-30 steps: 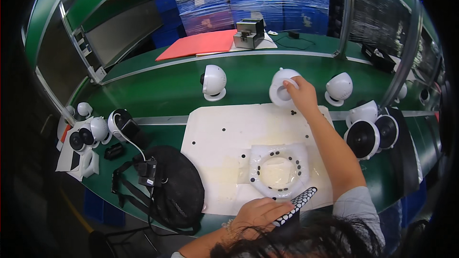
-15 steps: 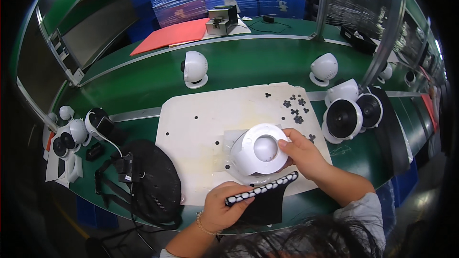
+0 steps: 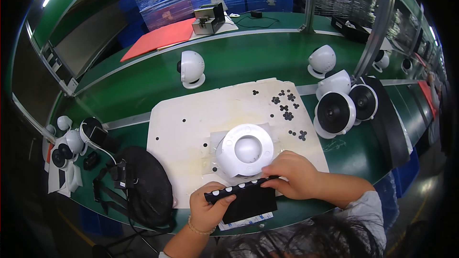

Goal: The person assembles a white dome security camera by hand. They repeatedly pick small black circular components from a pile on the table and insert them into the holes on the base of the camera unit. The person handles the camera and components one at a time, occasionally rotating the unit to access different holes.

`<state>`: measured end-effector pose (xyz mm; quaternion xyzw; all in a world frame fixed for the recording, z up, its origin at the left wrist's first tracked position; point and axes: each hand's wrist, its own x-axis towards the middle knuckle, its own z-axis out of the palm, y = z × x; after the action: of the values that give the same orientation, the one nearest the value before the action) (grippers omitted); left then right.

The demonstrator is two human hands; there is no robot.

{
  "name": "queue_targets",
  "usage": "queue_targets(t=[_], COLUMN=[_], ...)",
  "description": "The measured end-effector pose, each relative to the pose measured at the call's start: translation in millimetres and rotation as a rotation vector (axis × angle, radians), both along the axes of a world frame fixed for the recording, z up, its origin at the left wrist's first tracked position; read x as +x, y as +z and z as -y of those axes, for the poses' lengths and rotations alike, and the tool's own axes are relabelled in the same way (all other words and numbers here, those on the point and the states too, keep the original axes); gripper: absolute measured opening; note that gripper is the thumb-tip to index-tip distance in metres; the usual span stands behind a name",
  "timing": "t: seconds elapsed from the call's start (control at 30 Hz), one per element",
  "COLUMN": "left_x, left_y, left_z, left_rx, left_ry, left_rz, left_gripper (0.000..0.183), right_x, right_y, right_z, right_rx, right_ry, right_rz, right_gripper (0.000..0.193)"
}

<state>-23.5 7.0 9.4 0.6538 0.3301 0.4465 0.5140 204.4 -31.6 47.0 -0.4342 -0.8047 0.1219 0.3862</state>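
My left hand point(image 3: 206, 210) pinches the left end of a black strip with a row of white round dots point(image 3: 239, 188). At the strip's other end, the fingers of my right hand point(image 3: 297, 177) are closed on it. Just below hangs or lies a black sheet point(image 3: 251, 203); whether it is one piece with the strip I cannot tell. Beyond the strip, a white rounded housing point(image 3: 224, 157) rests with its ring-shaped base facing up, on a clear plastic sheet over a cream board point(image 3: 184, 162). Several small black round pads point(image 3: 288, 116) are scattered on the board.
At the left lie a black mesh bag point(image 3: 148, 181) and white round-headed devices point(image 3: 74, 141). More stand at the right, with large black fronts point(image 3: 336, 113), and two along the back, one left point(image 3: 192, 67), one right point(image 3: 322, 60). A metal box point(image 3: 209, 21) sits beside a red sheet point(image 3: 158, 39).
My right hand has left the white housing and come down to the strip's right end. The strip has tilted slightly flatter, and fewer white dots show along it. The whole view has shifted.
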Motion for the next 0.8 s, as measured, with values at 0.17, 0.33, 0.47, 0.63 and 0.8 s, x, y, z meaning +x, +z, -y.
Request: queue_targets(t=[0.17,0.33,0.47,0.63,0.8], left_x=[1,3,2,1,2], left_y=[1,5,4,1,-1], left_z=[-7,-9,-6,-5,-6], left_rx=[0.302,0.389,0.277,0.193,0.233], left_ry=[-0.059,-0.092,-0.074,-0.047,-0.07], left_rz=[-0.037,-0.047,-0.059,-0.018,-0.023], left_gripper=[0.016,0.014,0.011,0.012,0.014], right_x=[2,2,4,5,0], right_y=[12,7,2,-1,-2], right_z=[-3,-4,-1,-1,-3], right_rx=[-0.046,0.1,0.459,0.411,0.366], right_ry=[0.071,0.07,0.013,0.022,-0.011], right_rz=[-0.123,-0.018,0.227,0.134,0.067], right_gripper=[0.024,0.017,0.02,0.02,0.02])
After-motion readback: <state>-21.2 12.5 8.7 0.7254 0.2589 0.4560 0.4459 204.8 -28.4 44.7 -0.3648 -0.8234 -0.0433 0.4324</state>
